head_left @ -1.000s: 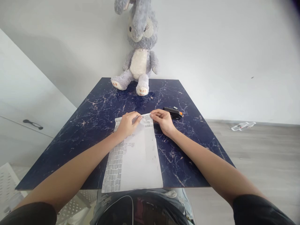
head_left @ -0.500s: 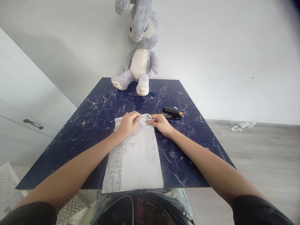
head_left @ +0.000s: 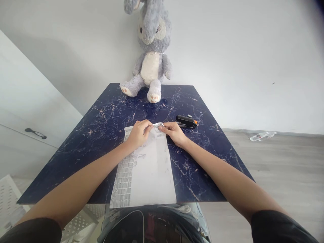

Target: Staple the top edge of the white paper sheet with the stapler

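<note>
Printed sheets of paper (head_left: 154,172) lie on the dark blue marbled table, their near edge reaching slightly past the table's front edge. Dense grey print runs down the left side, and the middle is mostly white. My left hand (head_left: 138,133) pinches the far edge of the paper near its middle. At the far right corner my right hand (head_left: 174,132) holds the paper between thumb and fingers. Just beyond the right hand rests a black stapler (head_left: 186,121) with an orange part at its end. Whether the paper is one sheet or several, I cannot tell.
A grey plush rabbit (head_left: 150,67) sits at the table's (head_left: 101,114) back edge against the wall. A small pale piece (head_left: 189,115) lies beside the stapler. Clear plastic packaging (head_left: 262,136) is on the floor at right. A white cabinet with a dark handle (head_left: 35,133) stands at left.
The paper's far right corner has shifted slightly between my fingers, and my right thumb has moved a little up towards the edge. The left hand stays in place.
</note>
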`<move>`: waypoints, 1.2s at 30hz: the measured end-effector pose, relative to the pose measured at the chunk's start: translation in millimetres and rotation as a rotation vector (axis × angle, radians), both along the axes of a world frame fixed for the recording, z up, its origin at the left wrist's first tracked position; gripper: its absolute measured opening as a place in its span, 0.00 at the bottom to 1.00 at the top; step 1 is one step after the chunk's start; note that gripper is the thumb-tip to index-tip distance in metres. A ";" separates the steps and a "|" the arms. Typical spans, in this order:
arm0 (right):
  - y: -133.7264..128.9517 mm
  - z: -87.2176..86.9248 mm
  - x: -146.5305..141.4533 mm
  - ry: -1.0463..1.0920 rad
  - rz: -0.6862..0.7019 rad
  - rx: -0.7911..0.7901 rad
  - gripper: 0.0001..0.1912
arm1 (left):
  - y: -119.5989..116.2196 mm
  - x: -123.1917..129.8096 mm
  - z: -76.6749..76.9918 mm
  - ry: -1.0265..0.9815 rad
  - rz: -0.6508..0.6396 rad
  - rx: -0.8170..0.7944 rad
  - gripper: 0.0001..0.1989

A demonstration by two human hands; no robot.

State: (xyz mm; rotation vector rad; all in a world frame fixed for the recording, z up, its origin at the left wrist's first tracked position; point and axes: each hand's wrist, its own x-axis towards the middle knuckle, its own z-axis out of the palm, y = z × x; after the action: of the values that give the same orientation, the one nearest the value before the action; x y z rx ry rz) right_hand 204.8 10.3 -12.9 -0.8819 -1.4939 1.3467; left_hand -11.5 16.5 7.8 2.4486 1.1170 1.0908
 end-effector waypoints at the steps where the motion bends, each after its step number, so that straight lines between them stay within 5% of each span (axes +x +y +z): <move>1: 0.0 -0.1 0.0 -0.001 0.001 0.005 0.22 | -0.3 -0.1 0.1 -0.001 0.004 0.001 0.12; 36: 0.0 -2.7 0.5 0.020 -0.028 -0.011 0.23 | 3.0 -2.9 -1.4 -0.026 -0.003 0.006 0.13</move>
State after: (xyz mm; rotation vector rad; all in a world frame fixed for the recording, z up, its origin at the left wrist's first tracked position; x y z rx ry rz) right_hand 205.3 10.3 -15.6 -0.8908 -1.4548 1.3405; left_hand -14.4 19.5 6.3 2.4328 1.1042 1.1231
